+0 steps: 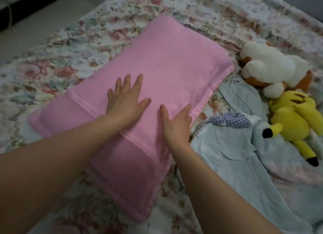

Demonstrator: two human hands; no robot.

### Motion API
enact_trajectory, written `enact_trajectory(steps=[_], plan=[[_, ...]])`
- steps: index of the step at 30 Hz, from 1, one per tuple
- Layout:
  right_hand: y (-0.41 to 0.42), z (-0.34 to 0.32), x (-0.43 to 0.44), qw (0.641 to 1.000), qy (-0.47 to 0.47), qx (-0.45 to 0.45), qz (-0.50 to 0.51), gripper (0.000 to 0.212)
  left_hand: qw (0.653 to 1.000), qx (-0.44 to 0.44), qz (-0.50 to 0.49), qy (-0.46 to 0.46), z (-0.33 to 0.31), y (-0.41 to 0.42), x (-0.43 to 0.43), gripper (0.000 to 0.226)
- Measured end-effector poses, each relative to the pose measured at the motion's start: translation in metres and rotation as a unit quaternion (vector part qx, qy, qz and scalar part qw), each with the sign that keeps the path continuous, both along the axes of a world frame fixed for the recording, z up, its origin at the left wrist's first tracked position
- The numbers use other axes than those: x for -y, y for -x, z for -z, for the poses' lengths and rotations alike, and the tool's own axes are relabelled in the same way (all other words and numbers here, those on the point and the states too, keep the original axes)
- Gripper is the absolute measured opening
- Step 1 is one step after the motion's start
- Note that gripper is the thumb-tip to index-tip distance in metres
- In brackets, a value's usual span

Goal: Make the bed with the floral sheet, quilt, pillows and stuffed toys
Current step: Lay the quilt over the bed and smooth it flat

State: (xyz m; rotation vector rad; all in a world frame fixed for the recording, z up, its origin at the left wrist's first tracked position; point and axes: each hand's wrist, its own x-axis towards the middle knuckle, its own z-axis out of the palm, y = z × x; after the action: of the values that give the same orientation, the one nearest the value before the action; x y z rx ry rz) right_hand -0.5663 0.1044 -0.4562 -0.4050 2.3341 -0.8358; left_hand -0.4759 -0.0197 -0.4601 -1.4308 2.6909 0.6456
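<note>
On the pink pillow [174, 62], left hand [125, 100] and right hand [176, 123] press flat, fingers spread.

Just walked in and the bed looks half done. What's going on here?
A person presses the left hand and the right hand flat on the pink pillow, which lies on the floral sheet. The light blue quilt is bunched up right of the pillow, not yet spread. A yellow stuffed toy and a white and orange stuffed toy lie further right.

Pale tiled floor [45, 25], dark band [22, 8] along its far edge
</note>
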Motion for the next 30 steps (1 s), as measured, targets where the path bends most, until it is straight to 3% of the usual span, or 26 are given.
enact_trajectory(steps=[3, 5, 9, 14, 21, 26, 30], plan=[[0.008, 0.018, 0.045, 0.992, -0.057, 0.054, 0.096, 0.117, 0.998, 0.052, -0.025, 0.010, 0.019, 0.009, 0.046, 0.083], [0.008, 0.035, 0.062, 0.988, -0.100, 0.059, 0.105, 0.122, 0.995, 0.096, -0.041, 0.006, 0.037, 0.010, 0.063, 0.093], [0.012, 0.065, 0.080, 0.979, -0.166, 0.019, 0.118, 0.125, 0.992, 0.109, -0.068, -0.001, 0.071, 0.018, 0.078, 0.115], [0.013, 0.083, 0.096, 0.977, -0.171, -0.030, 0.123, 0.121, 0.991, 0.114, -0.059, 0.028, 0.092, 0.029, 0.098, 0.123], [0.014, 0.093, 0.078, 0.985, -0.101, -0.118, 0.080, 0.106, 0.996, 0.053, -0.033, 0.067, 0.076, 0.024, 0.098, 0.091], [0.000, 0.065, 0.044, 0.982, -0.078, -0.172, 0.005, 0.084, 0.988, 0.061, 0.038, 0.137, 0.035, 0.015, 0.049, 0.069], [-0.028, 0.036, -0.001, 0.975, -0.078, -0.199, -0.060, 0.081, 0.982, 0.043, 0.051, 0.176, 0.023, -0.018, -0.005, 0.058]])
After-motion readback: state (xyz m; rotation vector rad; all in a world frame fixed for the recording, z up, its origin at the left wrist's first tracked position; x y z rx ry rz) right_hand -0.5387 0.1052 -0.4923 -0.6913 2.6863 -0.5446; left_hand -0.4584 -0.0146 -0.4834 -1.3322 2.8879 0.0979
